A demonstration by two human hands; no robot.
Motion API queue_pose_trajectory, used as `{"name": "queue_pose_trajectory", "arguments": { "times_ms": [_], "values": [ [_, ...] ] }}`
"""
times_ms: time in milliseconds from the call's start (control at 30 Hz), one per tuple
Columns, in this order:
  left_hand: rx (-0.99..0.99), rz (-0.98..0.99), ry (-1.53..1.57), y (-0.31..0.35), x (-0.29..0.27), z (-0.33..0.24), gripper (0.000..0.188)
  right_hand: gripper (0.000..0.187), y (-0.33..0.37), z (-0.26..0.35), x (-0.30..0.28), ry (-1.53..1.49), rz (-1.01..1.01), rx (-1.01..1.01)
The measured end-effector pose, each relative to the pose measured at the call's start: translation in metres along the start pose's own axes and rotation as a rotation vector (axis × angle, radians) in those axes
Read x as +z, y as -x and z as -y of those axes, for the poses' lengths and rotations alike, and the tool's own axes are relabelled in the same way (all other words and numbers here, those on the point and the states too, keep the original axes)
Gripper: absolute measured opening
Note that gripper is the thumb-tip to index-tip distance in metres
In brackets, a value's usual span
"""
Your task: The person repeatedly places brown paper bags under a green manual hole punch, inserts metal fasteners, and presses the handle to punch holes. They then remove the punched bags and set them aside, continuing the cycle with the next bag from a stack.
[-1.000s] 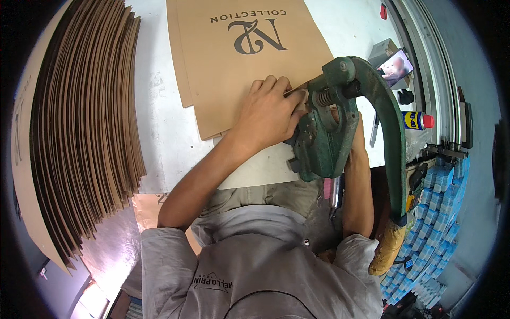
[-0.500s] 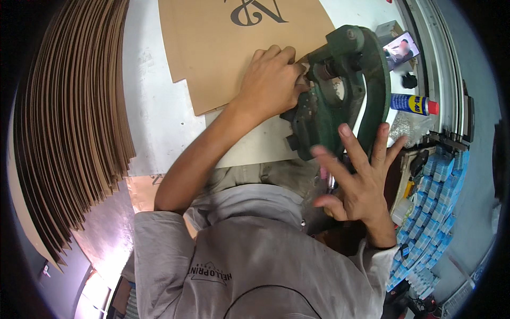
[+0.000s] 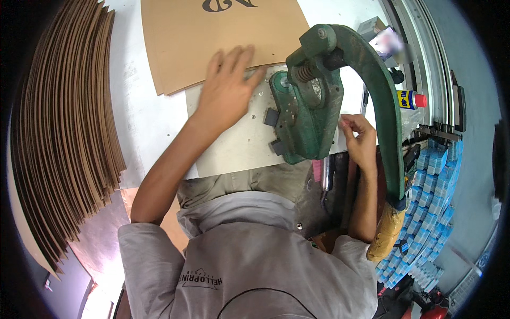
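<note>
My left hand point(image 3: 226, 90), a little blurred, has its fingers spread over the near edge of a brown cardboard sheet point(image 3: 180, 58) with a black printed mark. A small dark spot shows near the sheet's edge. Right of it stands a green hand-lever press point(image 3: 324, 127) with a spring and a curved lever point(image 3: 380, 87) ending in a yellow-wrapped handle point(image 3: 388, 234). My right hand point(image 3: 361, 135) is beside the press, under the curve of the lever, thumb and fingertips pinched together. Whatever is between those fingertips is too small to make out.
A tall row of brown cardboard sheets point(image 3: 64, 133) stands at the left. On the right are a blue spray can with red cap point(image 3: 411, 100), a phone point(image 3: 387, 43) and a grey box point(image 3: 371, 26). Many blue-and-white packets point(image 3: 425, 212) are stacked lower right. Small bits dot the pale board point(image 3: 228, 154).
My left hand and the cardboard have moved left, away from the press. My right hand has gone from spread fingers to a pinch beside the press. The lever's yellow handle has come into view.
</note>
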State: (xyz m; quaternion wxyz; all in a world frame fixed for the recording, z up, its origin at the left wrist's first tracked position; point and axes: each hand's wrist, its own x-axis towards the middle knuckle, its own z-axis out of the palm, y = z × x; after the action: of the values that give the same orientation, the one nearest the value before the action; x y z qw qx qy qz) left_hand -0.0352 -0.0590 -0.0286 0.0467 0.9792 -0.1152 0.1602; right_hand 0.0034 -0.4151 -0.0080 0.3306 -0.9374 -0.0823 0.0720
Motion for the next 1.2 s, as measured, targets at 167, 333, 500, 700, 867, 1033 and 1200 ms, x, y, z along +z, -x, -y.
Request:
{"name": "queue_pose_trajectory", "arguments": {
  "times_ms": [167, 333, 500, 700, 867, 1033, 1200],
  "values": [
    [-0.127, 0.012, 0.068, 0.038, -0.022, 0.029, 0.04, 0.017, -0.001, 0.028, 0.023, 0.016, -0.039, -0.109],
    [-0.151, 0.049, 0.016, 0.042, -0.017, 0.056, 0.057, 0.021, -0.018, 0.022, 0.028, -0.107, -0.049, -0.282],
    [-0.173, 0.061, 0.087, 0.023, -0.016, 0.064, 0.075, 0.024, -0.056, 0.067, 0.052, -0.401, 0.152, -0.311],
    [-0.147, 0.008, 0.114, 0.013, -0.004, 0.066, 0.067, 0.04, -0.085, 0.038, 0.084, -0.69, 0.367, -0.182],
    [-0.154, -0.081, 0.19, 0.008, 0.001, 0.063, 0.051, 0.03, -0.084, 0.024, 0.084, -0.584, 0.336, -0.182],
    [-0.171, -0.076, 0.167, 0.005, 0.006, 0.06, 0.05, 0.027, -0.08, 0.034, 0.085, -0.515, 0.206, -0.25],
    [-0.189, -0.072, 0.18, 0.006, 0.01, 0.059, 0.049, 0.026, -0.077, 0.036, 0.078, -0.503, 0.238, -0.209]
  ]
}}
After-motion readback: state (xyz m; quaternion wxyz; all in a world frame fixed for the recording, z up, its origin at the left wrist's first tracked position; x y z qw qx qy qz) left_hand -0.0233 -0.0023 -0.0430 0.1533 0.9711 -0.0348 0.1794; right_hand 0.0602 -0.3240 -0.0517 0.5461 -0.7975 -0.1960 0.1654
